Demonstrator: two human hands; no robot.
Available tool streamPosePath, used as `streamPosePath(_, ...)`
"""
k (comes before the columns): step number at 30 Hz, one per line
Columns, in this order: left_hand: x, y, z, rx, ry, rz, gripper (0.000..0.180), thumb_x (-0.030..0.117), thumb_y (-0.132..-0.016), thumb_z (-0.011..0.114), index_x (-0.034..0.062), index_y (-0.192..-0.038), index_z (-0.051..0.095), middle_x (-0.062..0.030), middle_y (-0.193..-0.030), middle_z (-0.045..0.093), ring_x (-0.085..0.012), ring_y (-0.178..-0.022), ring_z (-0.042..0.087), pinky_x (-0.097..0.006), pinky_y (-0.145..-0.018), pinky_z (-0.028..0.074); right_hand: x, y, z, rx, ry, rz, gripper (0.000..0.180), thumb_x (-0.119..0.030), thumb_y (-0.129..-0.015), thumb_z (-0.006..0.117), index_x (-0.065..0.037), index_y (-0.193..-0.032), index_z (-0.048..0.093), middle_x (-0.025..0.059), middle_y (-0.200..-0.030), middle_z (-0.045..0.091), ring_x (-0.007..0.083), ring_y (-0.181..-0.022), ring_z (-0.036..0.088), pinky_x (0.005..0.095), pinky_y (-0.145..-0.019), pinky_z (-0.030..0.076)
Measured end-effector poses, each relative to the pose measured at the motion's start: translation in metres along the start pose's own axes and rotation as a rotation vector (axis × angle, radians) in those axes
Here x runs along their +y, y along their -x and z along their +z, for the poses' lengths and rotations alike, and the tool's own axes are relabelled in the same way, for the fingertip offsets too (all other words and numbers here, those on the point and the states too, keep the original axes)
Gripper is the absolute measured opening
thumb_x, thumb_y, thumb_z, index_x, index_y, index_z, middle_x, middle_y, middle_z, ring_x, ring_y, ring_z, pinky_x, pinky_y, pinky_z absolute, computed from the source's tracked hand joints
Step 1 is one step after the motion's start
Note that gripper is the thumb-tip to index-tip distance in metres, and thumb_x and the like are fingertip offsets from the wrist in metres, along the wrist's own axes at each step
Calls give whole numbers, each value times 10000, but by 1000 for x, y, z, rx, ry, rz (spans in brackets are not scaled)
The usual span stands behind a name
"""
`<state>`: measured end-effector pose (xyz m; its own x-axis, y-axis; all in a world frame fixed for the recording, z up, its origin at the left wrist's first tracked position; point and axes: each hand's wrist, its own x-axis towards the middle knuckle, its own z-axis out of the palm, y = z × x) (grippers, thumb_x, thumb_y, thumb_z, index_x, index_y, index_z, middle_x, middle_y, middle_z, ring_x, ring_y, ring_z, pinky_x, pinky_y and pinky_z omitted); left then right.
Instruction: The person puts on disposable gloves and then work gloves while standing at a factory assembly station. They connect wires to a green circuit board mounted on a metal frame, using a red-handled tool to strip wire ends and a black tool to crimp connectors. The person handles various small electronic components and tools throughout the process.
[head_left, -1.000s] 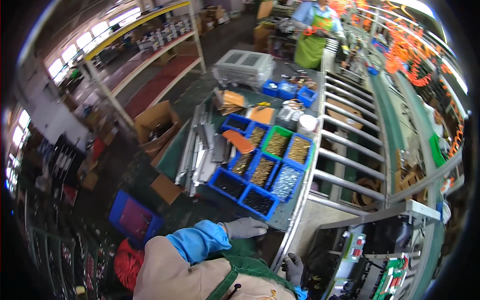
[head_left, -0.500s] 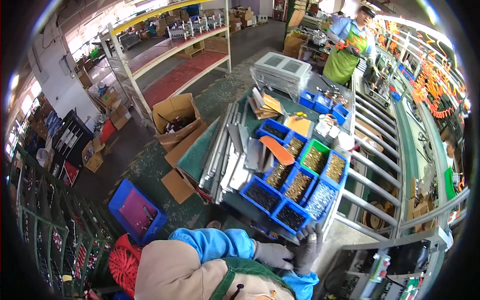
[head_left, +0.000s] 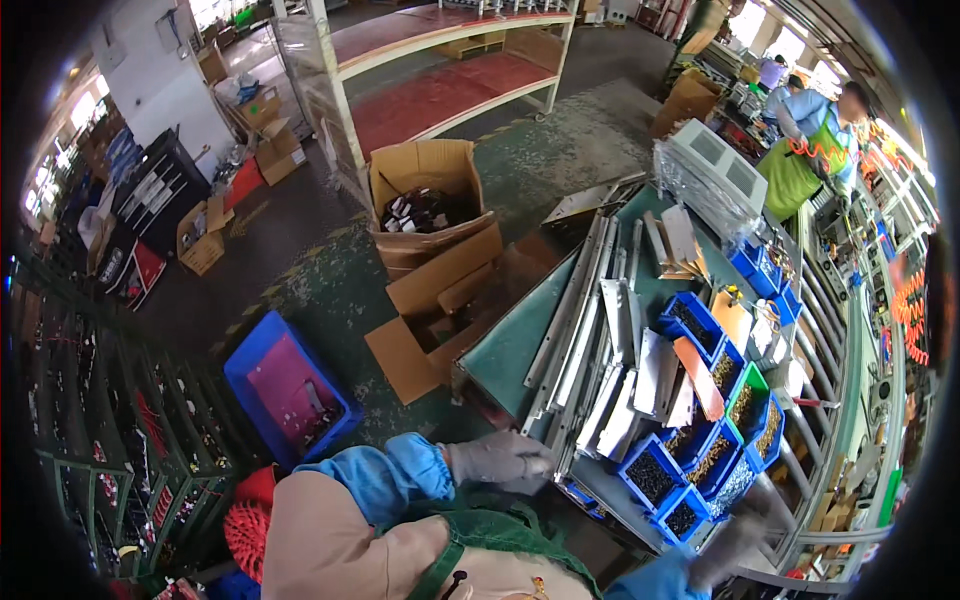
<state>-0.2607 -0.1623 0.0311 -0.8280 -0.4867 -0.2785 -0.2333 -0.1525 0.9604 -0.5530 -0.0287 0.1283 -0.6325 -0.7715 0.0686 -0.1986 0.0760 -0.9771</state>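
Note:
My left hand (head_left: pixel 502 459), in a grey glove, reaches past the table's near left corner, fingers stretched out and nothing visible in them. Closest to it are the ends of long silver metal strips (head_left: pixel 572 315) lying side by side on the green table (head_left: pixel 505 365). My right hand (head_left: pixel 732 548), gloved too, is smeared by motion beside the nearest blue bins; its fingers cannot be made out. These bins hold black screws (head_left: pixel 652 478), brass-coloured screws (head_left: pixel 712 462) and silver screws (head_left: pixel 737 482). An orange strip (head_left: pixel 698 378) and shorter metal plates (head_left: pixel 650 372) lie beside them.
A blue tub (head_left: pixel 290 385) stands on the floor at left, near a dark rack of parts (head_left: pixel 130 430). Open cardboard boxes (head_left: pixel 425 160) sit beyond the table. A roller conveyor (head_left: pixel 820 400) runs along the right. A person in a green apron (head_left: pixel 800 165) stands at far right.
The view has swung left, so the table appears farther right. My hands, close together before, have parted: the left is by the metal strips, the right by the bins.

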Motion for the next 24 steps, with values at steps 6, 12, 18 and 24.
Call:
streamPosePath(6,-29,37,-35,336,115,-139,290,248,-922,536,47,-1115,619,-104,-916,654,-182,-843,623,-328,-799,492,30,-13,139,-698,925,-393,420,-267,-755,679,-134,-1142,584,133,-986,635,343,-870,620,420,-748,511)
streamPosePath(12,-28,16,-25,435,36,-138,328,287,-920,512,71,-1141,622,-114,-955,665,-215,-899,628,-340,-814,478,50,-9,170,-785,999,-413,501,-287,-727,708,-156,-1185,555,147,-1050,604,351,-886,614,447,-723,522)
streamPosePath(18,-17,-7,-29,358,-535,-431,452,472,-842,568,62,-1001,670,-188,-974,656,-338,-959,619,-391,-819,485,59,-4,135,-680,942,-302,444,-274,-752,692,-139,-1153,560,146,-913,614,344,-822,612,457,-672,491)
streamPosePath(24,-52,-40,-5,367,-507,-478,481,453,-815,607,-16,-912,655,-205,-855,667,-354,-861,643,-409,-774,499,63,17,116,-782,1056,-411,411,-300,-775,648,-175,-1156,555,136,-906,591,322,-827,609,438,-639,515)
